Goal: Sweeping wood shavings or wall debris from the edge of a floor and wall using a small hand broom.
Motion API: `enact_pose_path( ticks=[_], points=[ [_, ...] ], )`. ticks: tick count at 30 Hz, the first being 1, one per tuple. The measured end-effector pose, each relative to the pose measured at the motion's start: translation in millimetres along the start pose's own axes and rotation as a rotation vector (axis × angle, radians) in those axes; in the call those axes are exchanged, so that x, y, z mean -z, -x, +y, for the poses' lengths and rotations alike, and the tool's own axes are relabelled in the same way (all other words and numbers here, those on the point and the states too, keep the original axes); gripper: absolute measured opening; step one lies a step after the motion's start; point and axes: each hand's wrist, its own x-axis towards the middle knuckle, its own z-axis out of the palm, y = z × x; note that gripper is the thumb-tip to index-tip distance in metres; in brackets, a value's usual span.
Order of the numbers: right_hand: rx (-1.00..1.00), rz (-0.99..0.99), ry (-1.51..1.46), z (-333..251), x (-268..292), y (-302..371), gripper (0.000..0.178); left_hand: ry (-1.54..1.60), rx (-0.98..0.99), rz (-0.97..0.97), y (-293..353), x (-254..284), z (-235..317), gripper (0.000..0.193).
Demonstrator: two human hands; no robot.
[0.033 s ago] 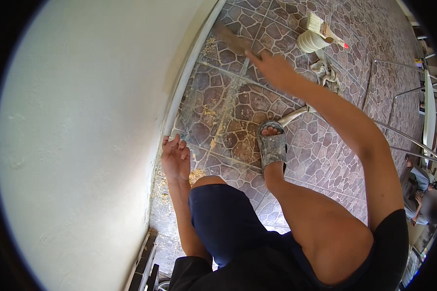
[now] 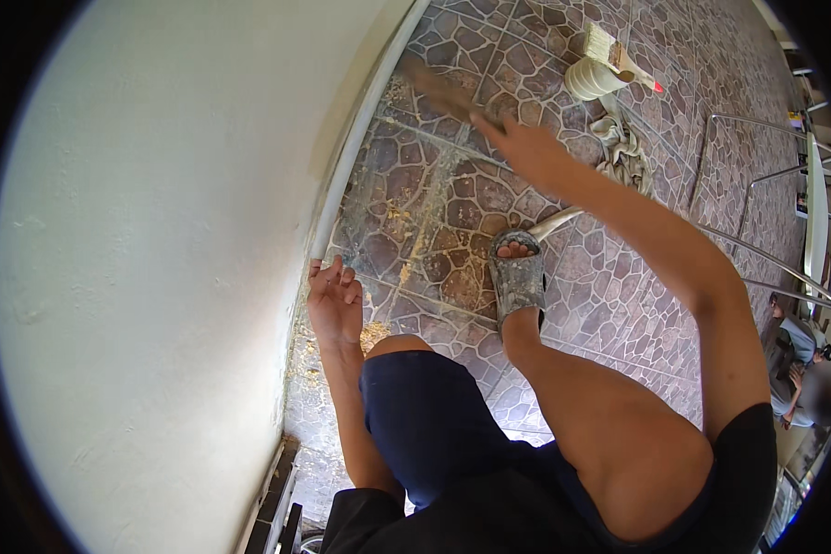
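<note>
Head view: right hand (image 2: 531,152) closed on near end of a blurred, long brown tool (image 2: 441,94), exact type unclear; its far end near the white skirting strip (image 2: 349,138) on the left. Left hand (image 2: 335,303) half open, fingers loosely curled, at the strip's near end. Far right, paintbrush (image 2: 620,61) lying across ridged cream tub (image 2: 588,83), crumpled cloth (image 2: 621,155) just nearer. Yellowish crumbs (image 2: 399,212) scattered on stone-patterned tiles (image 2: 609,295).
</note>
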Motion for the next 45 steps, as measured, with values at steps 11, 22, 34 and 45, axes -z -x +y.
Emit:
enact_pose_path(
  ticks=[11,22,34,45],
  points=[
    [-0.456,0.173,0.024,105.6,-10.0,6.6,0.062,0.021,0.047,-0.044,-8.8,2.8,-6.4,0.03],
    [0.037,-0.172,-0.205,-45.3,-40.1,77.0,0.081,-0.039,0.045,-0.024,-7.8,6.0,0.2,0.036],
    [-0.483,0.155,0.143,92.8,5.5,43.1,0.069,-0.006,0.054,-0.041,-7.0,5.8,2.2,0.021],
    [-0.015,-0.051,-0.154,-63.6,-34.9,22.9,0.074,0.002,0.05,-0.044,-11.9,14.7,6.4,0.022]
  ],
)
